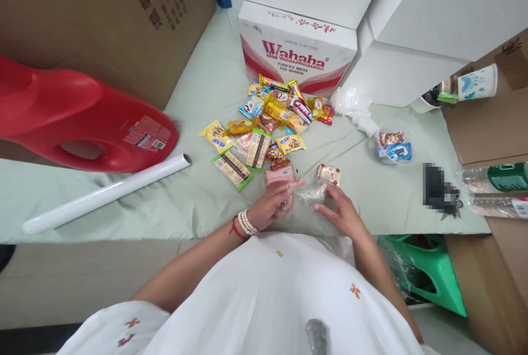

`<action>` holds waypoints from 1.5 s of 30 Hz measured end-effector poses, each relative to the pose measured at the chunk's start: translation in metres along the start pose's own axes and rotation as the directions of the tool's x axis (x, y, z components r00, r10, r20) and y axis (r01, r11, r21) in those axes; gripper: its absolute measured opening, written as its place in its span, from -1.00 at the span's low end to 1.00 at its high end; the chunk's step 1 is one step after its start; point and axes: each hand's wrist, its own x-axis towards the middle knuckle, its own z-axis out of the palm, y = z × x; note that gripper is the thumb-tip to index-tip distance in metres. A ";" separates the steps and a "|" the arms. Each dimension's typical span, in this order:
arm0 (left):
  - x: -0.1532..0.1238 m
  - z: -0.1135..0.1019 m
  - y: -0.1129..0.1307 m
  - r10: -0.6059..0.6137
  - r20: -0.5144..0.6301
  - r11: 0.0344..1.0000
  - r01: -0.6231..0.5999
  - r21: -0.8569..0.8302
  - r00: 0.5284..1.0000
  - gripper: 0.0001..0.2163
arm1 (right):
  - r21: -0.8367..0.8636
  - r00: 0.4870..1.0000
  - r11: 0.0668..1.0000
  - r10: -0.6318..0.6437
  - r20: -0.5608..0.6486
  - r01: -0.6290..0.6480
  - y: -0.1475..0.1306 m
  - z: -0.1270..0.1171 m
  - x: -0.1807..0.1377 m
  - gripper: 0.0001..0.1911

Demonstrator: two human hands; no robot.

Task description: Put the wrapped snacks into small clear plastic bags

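Note:
My left hand (274,205), with a beaded bracelet at the wrist, is closed on the edge of a crinkled clear plastic bag (310,194). A pink strip shows at its fingertips. My right hand (341,213) is at the bag's other side, thumb and fingers apart; whether it touches the plastic is hard to see. Just beyond the left hand lies a pink box (279,174), partly covered by the fingers. A small cream wrapped snack (329,174) lies beyond the right hand. Farther back is a pile of wrapped snacks (268,118), with two green-ended bars (233,168) in front.
A Wahaba-style water carton (297,49) stands behind the pile. On the left are a red jug (82,118) and a white roll (107,194). On the right are a clear bowl (373,148) with snacks, plastic bottles (501,179), keys (451,203) and a green stool (437,272).

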 end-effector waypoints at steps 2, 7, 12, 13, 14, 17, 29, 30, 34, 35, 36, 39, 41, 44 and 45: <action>-0.004 -0.003 0.000 0.090 -0.024 0.988 -0.086 0.129 0.996 -0.40 | 0.101 0.999 0.995 0.026 -0.024 -0.023 -0.006 0.015 0.017 -0.56; -0.012 -0.010 0.008 0.386 -0.231 0.877 -0.278 0.391 0.893 -0.40 | -0.007 0.981 0.981 -0.193 -0.002 0.192 -0.023 0.015 0.036 -0.70; -0.004 0.007 0.012 0.424 -0.268 0.731 -0.153 0.665 0.865 -0.45 | -0.195 0.948 0.928 -0.314 0.045 0.316 -0.040 0.008 0.035 -0.68; -0.001 0.011 0.010 0.418 -0.244 0.699 -0.138 0.701 0.875 -0.54 | -0.200 0.952 0.931 -0.307 0.018 0.304 -0.041 0.007 0.033 -0.67; 0.000 0.013 0.008 0.393 -0.215 0.695 -0.136 0.706 0.894 -0.62 | -0.196 0.956 0.939 -0.292 -0.015 0.284 -0.040 0.006 0.031 -0.66; 0.002 0.011 -0.001 0.249 -0.164 0.844 -0.130 0.521 0.954 -0.65 | -0.126 0.972 0.975 -0.200 -0.121 0.184 -0.028 -0.001 0.019 -0.66; -0.006 -0.036 -0.013 0.383 -0.515 0.846 -0.068 0.528 0.767 -0.74 | 0.139 0.862 0.914 0.406 -0.302 -0.382 0.042 -0.021 -0.043 -0.53; -0.010 -0.037 -0.013 0.511 -0.494 0.746 -0.078 0.661 0.703 -0.73 | 0.068 0.886 0.924 0.380 -0.266 -0.377 0.046 -0.029 -0.045 -0.54; -0.018 -0.030 -0.014 0.816 0.018 0.133 -0.218 0.967 0.577 -0.76 | -0.233 0.945 0.940 0.182 -0.272 -0.249 0.049 -0.070 -0.036 -0.55; -0.017 -0.027 -0.014 0.778 0.191 -0.013 -0.288 0.958 0.599 -0.79 | -0.293 0.936 0.927 0.132 -0.327 -0.233 0.047 -0.078 -0.027 -0.55; -0.014 -0.023 -0.015 0.705 0.338 -0.131 -0.353 0.926 0.624 -0.79 | -0.346 0.926 0.912 0.086 -0.367 -0.221 0.044 -0.083 -0.015 -0.55; 0.002 -0.014 -0.022 0.455 0.556 -0.317 -0.457 0.831 0.695 -0.74 | -0.463 0.949 0.878 -0.031 -0.314 -0.125 0.039 -0.076 0.031 -0.57; 0.012 -0.012 -0.029 0.324 0.610 -0.363 -0.500 0.786 0.723 -0.72 | -0.502 0.979 0.865 -0.088 -0.183 -0.016 0.040 -0.061 0.060 -0.53; 0.018 -0.015 -0.040 0.185 0.662 -0.363 -0.576 0.733 0.726 -0.69 | -0.521 0.993 0.851 -0.112 -0.048 0.071 0.048 -0.046 0.091 -0.60; 0.018 -0.017 -0.043 0.170 0.662 -0.354 -0.582 0.732 0.730 -0.67 | -0.539 0.992 0.841 -0.104 -0.071 0.050 0.048 -0.046 0.099 -0.61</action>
